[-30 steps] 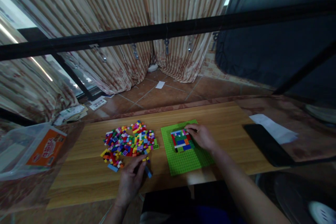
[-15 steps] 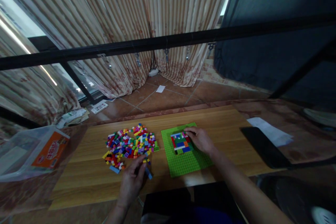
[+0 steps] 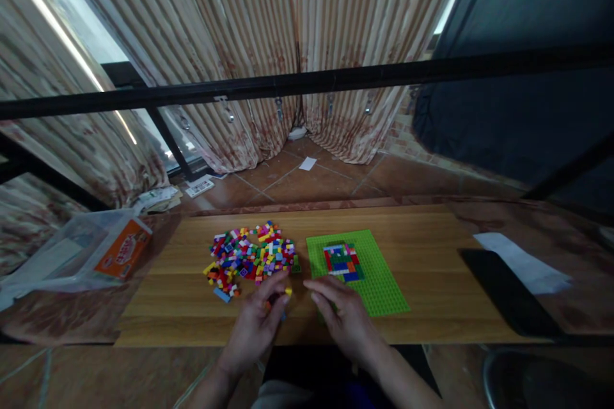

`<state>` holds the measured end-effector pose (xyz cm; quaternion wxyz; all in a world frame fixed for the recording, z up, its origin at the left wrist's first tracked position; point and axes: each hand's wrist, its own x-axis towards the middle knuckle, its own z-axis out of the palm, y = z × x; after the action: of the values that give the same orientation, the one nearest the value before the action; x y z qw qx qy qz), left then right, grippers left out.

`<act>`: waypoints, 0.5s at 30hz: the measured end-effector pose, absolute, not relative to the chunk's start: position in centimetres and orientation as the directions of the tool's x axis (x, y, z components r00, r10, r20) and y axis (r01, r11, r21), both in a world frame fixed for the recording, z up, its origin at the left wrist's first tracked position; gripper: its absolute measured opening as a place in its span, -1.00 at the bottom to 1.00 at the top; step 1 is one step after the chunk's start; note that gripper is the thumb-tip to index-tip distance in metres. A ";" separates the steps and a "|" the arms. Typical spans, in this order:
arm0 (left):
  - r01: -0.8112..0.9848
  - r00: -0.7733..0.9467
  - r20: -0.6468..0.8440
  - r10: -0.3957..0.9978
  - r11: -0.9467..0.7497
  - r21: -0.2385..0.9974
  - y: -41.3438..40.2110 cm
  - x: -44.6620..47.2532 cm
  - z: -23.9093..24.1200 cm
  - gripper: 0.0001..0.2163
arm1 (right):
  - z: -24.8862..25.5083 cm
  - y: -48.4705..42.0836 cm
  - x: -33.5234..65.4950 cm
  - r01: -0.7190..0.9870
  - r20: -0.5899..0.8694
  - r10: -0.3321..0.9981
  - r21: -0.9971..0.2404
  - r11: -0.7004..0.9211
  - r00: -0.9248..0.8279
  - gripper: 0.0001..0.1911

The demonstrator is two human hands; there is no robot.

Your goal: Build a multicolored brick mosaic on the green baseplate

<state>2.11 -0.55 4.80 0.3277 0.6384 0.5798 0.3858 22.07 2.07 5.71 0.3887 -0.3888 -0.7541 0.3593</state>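
Note:
My left hand (image 3: 256, 319) is closed above the table's front part, thumb and forefinger pinched on a small yellow brick (image 3: 288, 291). Beneath that hand, a few orange and blue bricks show only in part. Across a short gap, my right hand (image 3: 344, 316) points its fingers toward the left one. Its thumb and forefinger are a little apart, and I see nothing between them. Behind the right hand lies a green baseplate (image 3: 378, 275), its near left corner covered by the hand. A flat mosaic of coloured bricks (image 3: 343, 262) sits on the plate's left half.
Loose mixed bricks (image 3: 261, 259) lie heaped on the wooden table (image 3: 167, 313) left of the plate. A black flat slab (image 3: 506, 291) and white paper (image 3: 522, 265) are at the right. A clear plastic bin (image 3: 81, 262) stands at the left; a dark rail (image 3: 307, 82) crosses beyond.
My right hand has left the brick mosaic and moved toward me and left. My left hand has lifted to the right, with the yellow brick now at its fingertips. The view has shifted left.

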 end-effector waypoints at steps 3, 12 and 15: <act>0.392 0.158 0.049 0.986 -0.108 0.914 -0.8 3.5 5.6 -0.62 | 5.9 1.4 21.5 0.275 0.278 0.837 -0.856 0.439 -0.472 -0.69; 0.284 0.163 -0.012 0.987 -0.035 0.958 -1.0 6.1 4.4 -0.63 | 4.7 0.9 23.1 0.264 0.214 0.876 -0.898 0.351 -0.433 -0.78; 0.393 0.115 0.069 0.991 -0.109 0.913 -0.8 6.4 4.0 -0.67 | 3.7 1.3 24.4 0.299 0.217 0.914 -0.897 0.325 -0.342 -0.79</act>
<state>6.41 -0.83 3.97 0.3885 0.6376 0.5428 0.3846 24.41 1.35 3.66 0.3865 -0.4236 -0.7163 0.3977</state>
